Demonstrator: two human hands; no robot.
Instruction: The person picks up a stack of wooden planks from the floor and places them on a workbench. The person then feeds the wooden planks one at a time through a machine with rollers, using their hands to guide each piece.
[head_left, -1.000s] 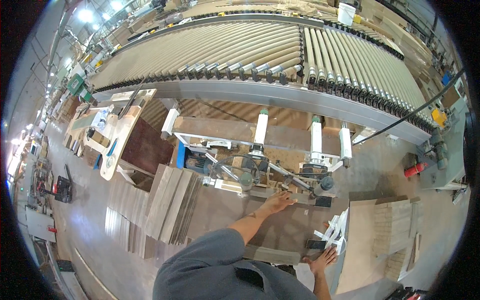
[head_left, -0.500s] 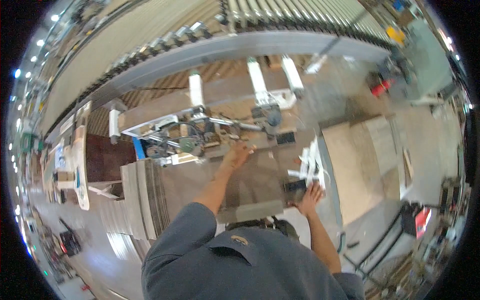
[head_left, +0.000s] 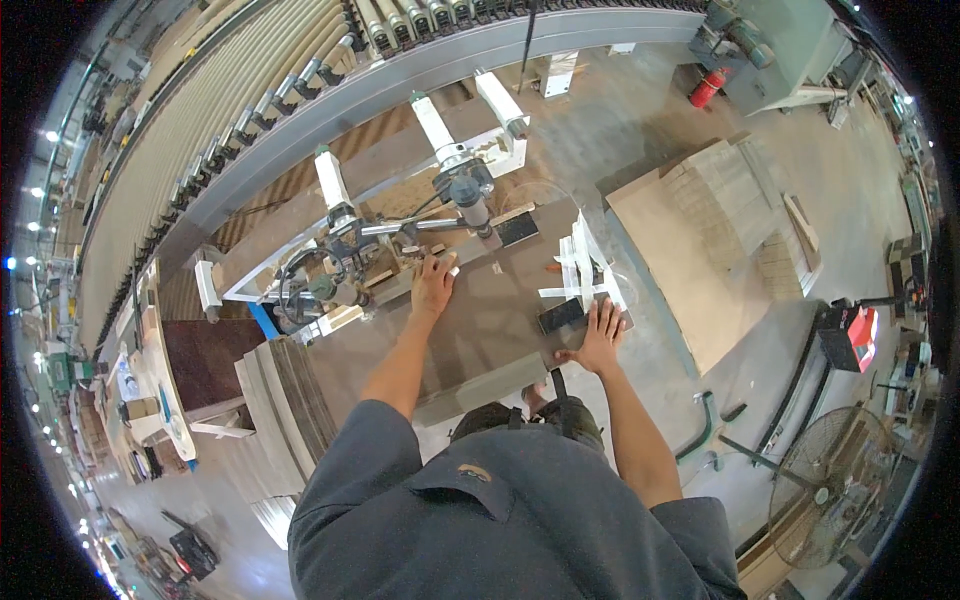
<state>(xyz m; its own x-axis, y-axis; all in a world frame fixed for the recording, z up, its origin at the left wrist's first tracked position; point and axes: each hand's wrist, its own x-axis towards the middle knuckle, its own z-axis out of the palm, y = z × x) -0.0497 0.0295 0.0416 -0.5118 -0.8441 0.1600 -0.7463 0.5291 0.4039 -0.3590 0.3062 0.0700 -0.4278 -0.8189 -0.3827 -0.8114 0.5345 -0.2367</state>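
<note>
My left hand (head_left: 433,288) is at the far edge of a brown work table (head_left: 478,315), beside a machine with metal rods and motors (head_left: 466,192). Its fingers are closed, with a small pale piece (head_left: 454,271) showing at the fingertips; what kind it is I cannot make out. On the right end of the table my right hand (head_left: 598,341) lies flat with fingers spread. It is next to a black rectangular block (head_left: 562,317) and a pile of white strips (head_left: 580,262). Another black rectangle (head_left: 517,230) lies farther back near the machine.
Stacked grey-brown boards (head_left: 280,410) stand left of the table. To the right lies a large tan sheet (head_left: 672,270) with planks on it. A roller conveyor (head_left: 290,95) runs along the back. A caged fan (head_left: 830,475) and a red fire extinguisher (head_left: 708,88) are on the right.
The whole view has turned and shifted, so the table appears higher and farther left. My right hand stays flat beside the black block; my left hand stays at the machine's edge, still closed.
</note>
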